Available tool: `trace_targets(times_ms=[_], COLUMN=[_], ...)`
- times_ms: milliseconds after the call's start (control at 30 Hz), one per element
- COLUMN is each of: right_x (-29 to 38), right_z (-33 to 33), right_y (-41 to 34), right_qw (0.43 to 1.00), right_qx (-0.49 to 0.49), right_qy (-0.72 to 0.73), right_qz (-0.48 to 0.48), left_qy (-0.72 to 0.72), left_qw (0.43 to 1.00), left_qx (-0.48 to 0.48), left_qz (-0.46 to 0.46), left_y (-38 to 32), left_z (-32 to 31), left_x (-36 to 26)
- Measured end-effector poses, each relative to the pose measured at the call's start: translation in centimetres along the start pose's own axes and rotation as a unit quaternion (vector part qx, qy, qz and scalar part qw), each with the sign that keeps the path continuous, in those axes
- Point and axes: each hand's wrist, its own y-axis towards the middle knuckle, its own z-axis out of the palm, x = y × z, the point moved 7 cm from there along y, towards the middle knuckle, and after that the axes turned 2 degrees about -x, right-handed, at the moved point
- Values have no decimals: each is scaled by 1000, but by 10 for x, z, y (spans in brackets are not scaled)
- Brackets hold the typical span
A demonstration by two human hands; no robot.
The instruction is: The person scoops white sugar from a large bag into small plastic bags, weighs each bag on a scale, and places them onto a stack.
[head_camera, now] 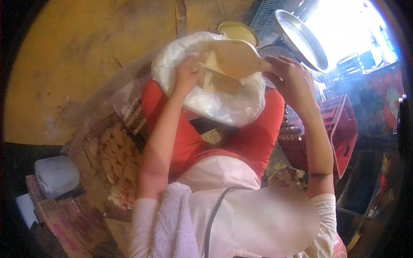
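Observation:
Between my knees stands a container lined with a white plastic bag [222, 109], its edge folded outward, with pale contents inside. My right hand [287, 72] grips the handle of a cream-coloured scoop [237, 58], which is held over the bag's opening. At the scoop's far end is my left hand [190, 72], its fingers curled by a small clear plastic piece or bag edge; what it holds is hard to make out. A round-dial scale [276, 51] with a metal pan [301, 40] on top stands beyond my right hand.
A red plastic crate [345, 135] and egg trays [290, 132] are at the right. Behind the bag are a yellowish round lid [238, 32] and a green plastic crate [266, 14]. Cardboard boxes [61, 222] and a whitish plastic container [57, 176] lie at the left, below a yellow wall.

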Motion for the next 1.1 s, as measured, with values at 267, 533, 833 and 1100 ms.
trace_targets(times_ms=[267, 533, 833, 1100], right_x=[-51, 39, -23, -140], right_z=[34, 170, 91, -62], right_y=[-20, 37, 87, 97], right_qw=[977, 948, 941, 966], right_qx=[118, 78, -17, -107], right_qy=[65, 306, 338, 161], right_qz=[164, -46, 3, 173], left_qy=[1, -76, -287, 310], left_qw=[1000, 996, 955, 941], left_qx=[-4, 53, 25, 122], left_qz=[-29, 7, -78, -67], left_y=[-5, -6, 6, -19], left_z=[-9, 8, -4, 29], left_x=[-8, -50, -56, -31])
